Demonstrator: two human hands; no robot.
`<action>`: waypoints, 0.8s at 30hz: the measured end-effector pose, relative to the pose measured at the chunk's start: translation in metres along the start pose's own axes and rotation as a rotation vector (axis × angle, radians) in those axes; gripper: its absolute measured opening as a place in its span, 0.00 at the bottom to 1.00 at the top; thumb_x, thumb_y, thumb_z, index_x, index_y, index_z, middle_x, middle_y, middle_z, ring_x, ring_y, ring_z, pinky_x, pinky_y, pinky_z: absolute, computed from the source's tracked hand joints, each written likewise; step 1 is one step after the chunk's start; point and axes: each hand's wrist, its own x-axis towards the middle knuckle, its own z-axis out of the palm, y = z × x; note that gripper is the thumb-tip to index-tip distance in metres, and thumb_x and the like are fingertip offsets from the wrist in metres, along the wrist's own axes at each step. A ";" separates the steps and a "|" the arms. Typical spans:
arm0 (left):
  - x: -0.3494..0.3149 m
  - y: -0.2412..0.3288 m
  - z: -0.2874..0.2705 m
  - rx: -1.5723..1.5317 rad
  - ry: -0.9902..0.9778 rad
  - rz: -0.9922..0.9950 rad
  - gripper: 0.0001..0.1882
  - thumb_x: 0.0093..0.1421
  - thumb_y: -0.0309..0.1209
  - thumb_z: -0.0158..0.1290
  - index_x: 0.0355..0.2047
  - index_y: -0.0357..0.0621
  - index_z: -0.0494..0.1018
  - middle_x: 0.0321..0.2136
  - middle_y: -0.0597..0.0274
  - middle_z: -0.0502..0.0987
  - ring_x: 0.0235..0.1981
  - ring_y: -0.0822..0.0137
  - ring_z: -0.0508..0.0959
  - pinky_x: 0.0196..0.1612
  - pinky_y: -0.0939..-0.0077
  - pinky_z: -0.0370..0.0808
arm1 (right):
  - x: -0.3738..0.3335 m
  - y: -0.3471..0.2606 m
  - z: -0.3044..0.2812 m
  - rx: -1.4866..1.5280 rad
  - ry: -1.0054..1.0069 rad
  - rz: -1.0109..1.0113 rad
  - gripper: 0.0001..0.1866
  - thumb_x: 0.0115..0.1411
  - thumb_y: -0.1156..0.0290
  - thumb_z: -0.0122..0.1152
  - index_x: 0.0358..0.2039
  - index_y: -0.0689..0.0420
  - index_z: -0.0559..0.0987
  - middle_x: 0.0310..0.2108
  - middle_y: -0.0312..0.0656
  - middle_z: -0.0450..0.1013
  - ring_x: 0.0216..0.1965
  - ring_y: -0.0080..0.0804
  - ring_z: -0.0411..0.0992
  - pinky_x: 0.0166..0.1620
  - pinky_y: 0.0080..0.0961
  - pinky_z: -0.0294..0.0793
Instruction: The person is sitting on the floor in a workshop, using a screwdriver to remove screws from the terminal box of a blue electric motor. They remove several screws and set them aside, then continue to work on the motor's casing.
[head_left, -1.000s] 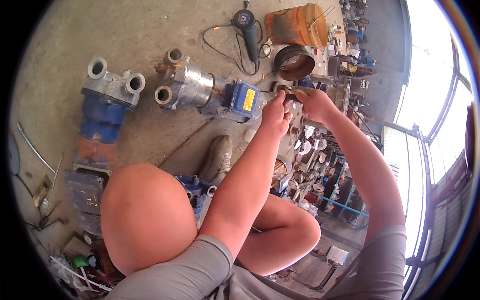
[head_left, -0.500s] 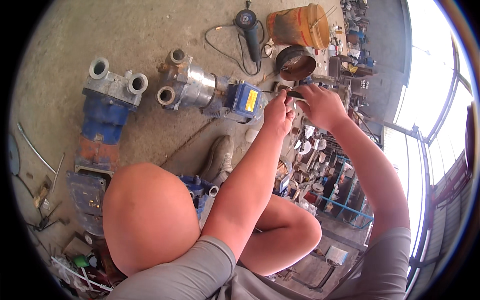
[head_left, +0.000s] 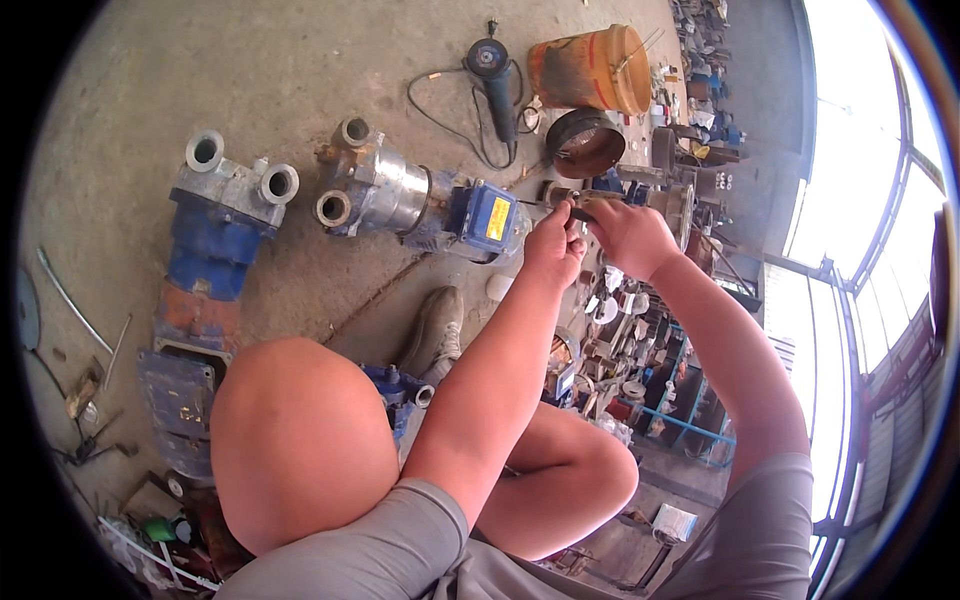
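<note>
My hands meet near the middle of the view, beside a pump. My left hand (head_left: 555, 248) is closed in a pinch around the front of what looks like a screwdriver. Its thin shaft (head_left: 530, 203) points left at the motor end; whether the tip touches there I cannot tell. Fingers of my right hand (head_left: 635, 240) are closed on its dark handle (head_left: 583, 214). The pump (head_left: 400, 190) lies on its side, with two pipe ports at its left end and a blue terminal box (head_left: 490, 222) with a yellow label at its right.
A second blue pump (head_left: 210, 240) lies at the left. Farther off are an angle grinder (head_left: 497, 90) with its cord, an orange bucket (head_left: 575, 70) and a round metal ring (head_left: 590, 145). Cluttered machine parts (head_left: 640, 385) fill the right. My shoe (head_left: 437, 325) stands below the pump.
Both hands and the tool sit slightly lower in the view, and the right hand has turned a little around the handle. The pumps stay in place; the view has shifted slightly.
</note>
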 end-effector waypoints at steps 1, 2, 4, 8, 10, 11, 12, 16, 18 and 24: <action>-0.002 -0.003 -0.001 0.027 0.008 0.002 0.07 0.72 0.38 0.55 0.40 0.50 0.78 0.26 0.75 0.68 0.19 0.80 0.59 0.25 0.80 0.58 | 0.004 -0.015 -0.010 0.148 -0.134 0.292 0.16 0.68 0.63 0.56 0.54 0.53 0.75 0.42 0.48 0.78 0.41 0.54 0.79 0.43 0.48 0.79; -0.004 -0.006 -0.002 0.055 0.016 0.002 0.08 0.72 0.38 0.56 0.39 0.50 0.78 0.26 0.75 0.68 0.18 0.80 0.59 0.24 0.80 0.58 | 0.006 -0.010 -0.003 0.286 -0.203 0.389 0.15 0.68 0.64 0.56 0.53 0.53 0.75 0.42 0.48 0.78 0.41 0.54 0.79 0.43 0.48 0.79; -0.005 -0.001 -0.005 0.091 0.017 0.007 0.08 0.71 0.40 0.57 0.39 0.50 0.78 0.26 0.74 0.69 0.18 0.80 0.59 0.24 0.80 0.57 | 0.019 0.001 0.006 0.557 -0.333 0.573 0.15 0.68 0.64 0.56 0.52 0.54 0.76 0.42 0.49 0.78 0.42 0.54 0.79 0.44 0.48 0.78; 0.000 0.007 -0.002 0.085 0.032 0.053 0.09 0.71 0.40 0.57 0.38 0.51 0.78 0.27 0.74 0.71 0.18 0.81 0.58 0.23 0.81 0.57 | 0.007 -0.009 -0.010 0.069 -0.015 0.085 0.16 0.68 0.63 0.57 0.54 0.54 0.74 0.42 0.51 0.78 0.45 0.53 0.78 0.47 0.47 0.77; 0.000 0.008 -0.002 0.097 0.005 0.059 0.10 0.71 0.41 0.56 0.38 0.50 0.78 0.27 0.73 0.73 0.18 0.80 0.60 0.23 0.81 0.58 | 0.007 -0.013 -0.009 0.052 0.045 0.071 0.16 0.68 0.63 0.57 0.53 0.54 0.74 0.40 0.52 0.78 0.45 0.53 0.78 0.47 0.47 0.77; 0.000 0.007 -0.003 0.106 -0.007 0.059 0.11 0.71 0.41 0.56 0.38 0.49 0.78 0.27 0.72 0.74 0.18 0.80 0.61 0.23 0.81 0.59 | 0.007 -0.013 -0.004 0.157 0.029 0.181 0.16 0.68 0.63 0.56 0.52 0.54 0.74 0.39 0.52 0.79 0.44 0.54 0.79 0.46 0.47 0.77; 0.000 0.005 -0.003 0.130 0.037 0.075 0.11 0.71 0.41 0.56 0.38 0.49 0.77 0.28 0.72 0.75 0.18 0.80 0.62 0.24 0.81 0.60 | 0.008 -0.012 0.002 0.262 0.012 0.290 0.15 0.68 0.63 0.56 0.52 0.55 0.74 0.38 0.53 0.79 0.43 0.54 0.79 0.46 0.48 0.77; -0.002 -0.024 -0.014 0.382 0.149 0.174 0.08 0.72 0.34 0.51 0.39 0.45 0.76 0.32 0.67 0.78 0.24 0.76 0.71 0.29 0.81 0.68 | 0.004 0.026 0.020 0.083 -0.355 0.307 0.13 0.67 0.65 0.55 0.48 0.59 0.74 0.37 0.54 0.77 0.41 0.56 0.78 0.46 0.48 0.78; 0.015 -0.019 -0.027 0.682 0.159 0.389 0.07 0.71 0.27 0.48 0.40 0.43 0.76 0.32 0.66 0.78 0.27 0.74 0.74 0.31 0.81 0.71 | 0.017 -0.006 -0.005 0.104 -0.054 0.226 0.12 0.68 0.65 0.53 0.47 0.58 0.74 0.40 0.51 0.76 0.45 0.52 0.78 0.46 0.45 0.78; 0.003 -0.024 -0.045 0.679 0.157 0.258 0.13 0.63 0.13 0.40 0.39 0.33 0.74 0.33 0.58 0.78 0.31 0.69 0.79 0.36 0.78 0.79 | 0.015 -0.025 -0.006 0.265 -0.048 0.352 0.16 0.70 0.59 0.51 0.44 0.60 0.75 0.39 0.57 0.78 0.45 0.58 0.76 0.48 0.51 0.75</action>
